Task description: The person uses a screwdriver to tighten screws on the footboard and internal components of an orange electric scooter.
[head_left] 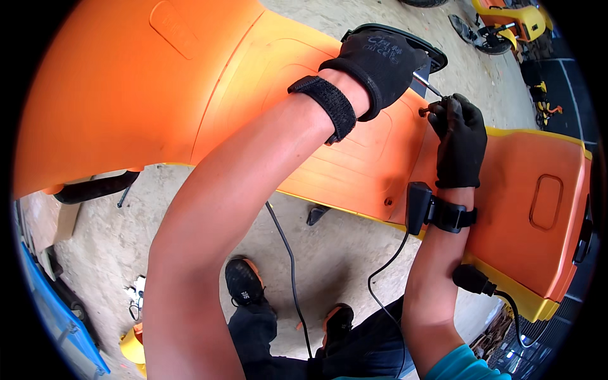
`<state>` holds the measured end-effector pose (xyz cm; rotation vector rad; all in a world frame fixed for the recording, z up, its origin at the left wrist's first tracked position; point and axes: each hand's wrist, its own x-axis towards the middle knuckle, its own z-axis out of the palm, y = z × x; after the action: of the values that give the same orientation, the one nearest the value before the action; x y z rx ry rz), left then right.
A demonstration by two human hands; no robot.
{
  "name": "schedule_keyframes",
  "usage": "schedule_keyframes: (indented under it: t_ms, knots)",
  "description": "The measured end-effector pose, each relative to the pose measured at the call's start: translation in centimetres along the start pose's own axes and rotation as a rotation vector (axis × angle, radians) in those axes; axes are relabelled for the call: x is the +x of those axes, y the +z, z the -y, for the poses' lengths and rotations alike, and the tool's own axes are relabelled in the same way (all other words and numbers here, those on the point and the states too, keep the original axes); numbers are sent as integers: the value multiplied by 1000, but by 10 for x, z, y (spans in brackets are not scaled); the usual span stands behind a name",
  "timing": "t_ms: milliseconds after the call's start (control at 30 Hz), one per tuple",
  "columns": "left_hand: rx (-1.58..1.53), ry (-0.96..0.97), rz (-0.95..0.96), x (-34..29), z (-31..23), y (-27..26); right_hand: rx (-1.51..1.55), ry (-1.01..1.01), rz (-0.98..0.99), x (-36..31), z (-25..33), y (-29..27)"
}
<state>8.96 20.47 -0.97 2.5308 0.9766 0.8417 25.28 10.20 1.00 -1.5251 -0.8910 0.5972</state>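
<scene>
My left hand (387,66), in a black glove, is closed round a tool with a slim metal shaft (428,85); its handle is hidden in the glove. The shaft points down to the right, and its tip meets the fingertips of my right hand (461,140). That hand, gloved in black too, has thumb and fingers pinched together. A small dark bolt-like piece (423,113) sticks out from them on the left. Both hands are above the flat middle of an orange body panel (354,171), near its far right corner. A dark round hole (389,201) shows at the panel's near edge.
The orange shell rises into a large curved part (126,82) on the left and a box-like part (532,202) on the right. Black cables (292,259) hang near my legs. Behind are a yellow vehicle (516,25) and concrete floor; a blue object (63,323) stands lower left.
</scene>
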Motion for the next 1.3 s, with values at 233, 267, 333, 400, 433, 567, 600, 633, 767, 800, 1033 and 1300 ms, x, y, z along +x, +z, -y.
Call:
schedule_keyframes:
  t_ms: [233,267,333,400,433,567,600,633,767,800,1033,1300]
  knots:
    - [-99,94,-153,3,17,11,76,1,50,3,-6,-5]
    - [-120,95,-146,4,17,11,79,1,53,3,-6,-4]
    - [-112,85,-144,5,18,12,69,1,52,2,-6,-3]
    - [-105,86,-146,5,20,13,90,15,52,2,-6,-2]
    - [-102,94,-147,6,21,13,115,30,52,2,-7,-2]
    - [-133,81,-104,13,19,10,164,35,79,3,-10,-7]
    - [-135,86,-96,13,19,10,189,49,75,2,-10,-6]
    - [-138,91,-88,15,18,10,213,62,70,1,-9,-4]
    - [-152,111,-126,21,24,21,183,14,92,0,-13,-4]
    - [-151,108,-115,20,23,20,195,31,83,0,-13,-3]
    - [-103,103,-62,5,15,11,199,27,14,-2,-16,6]
    - [32,111,-113,-15,-8,2,211,7,12,-5,-18,4]
